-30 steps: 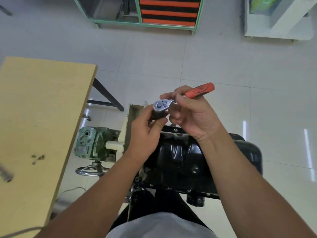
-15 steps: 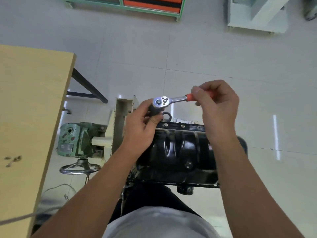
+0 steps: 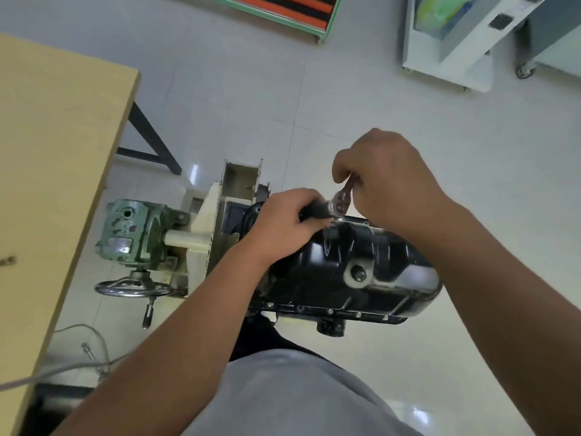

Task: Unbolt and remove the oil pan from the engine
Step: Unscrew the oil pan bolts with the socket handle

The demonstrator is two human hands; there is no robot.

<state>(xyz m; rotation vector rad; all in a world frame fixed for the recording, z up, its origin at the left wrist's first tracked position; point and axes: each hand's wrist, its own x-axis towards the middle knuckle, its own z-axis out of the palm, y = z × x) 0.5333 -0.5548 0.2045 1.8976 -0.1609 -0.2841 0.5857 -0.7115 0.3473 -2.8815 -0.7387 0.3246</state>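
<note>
The black oil pan (image 3: 339, 265) faces up on the engine held in a stand, its flange bolts visible along the near edge. A ratchet wrench (image 3: 341, 204) with a silver head sits low over the pan's far edge. My right hand (image 3: 386, 180) grips its handle, which the fingers hide. My left hand (image 3: 287, 225) holds the dark socket or extension just left of the ratchet head, fingers curled round it. The bolt under the tool is hidden.
A green gearbox (image 3: 132, 234) with a handwheel (image 3: 133, 289) sits at the stand's left end. A wooden table (image 3: 53, 171) stands at the left, with a cable (image 3: 78, 341) on the floor below it. Cabinets (image 3: 456, 42) stand at the back.
Both hands have carried the ratchet down from mid-air to the pan's far edge. My right hand slid from the ratchet head onto the handle, which now points away and up.
</note>
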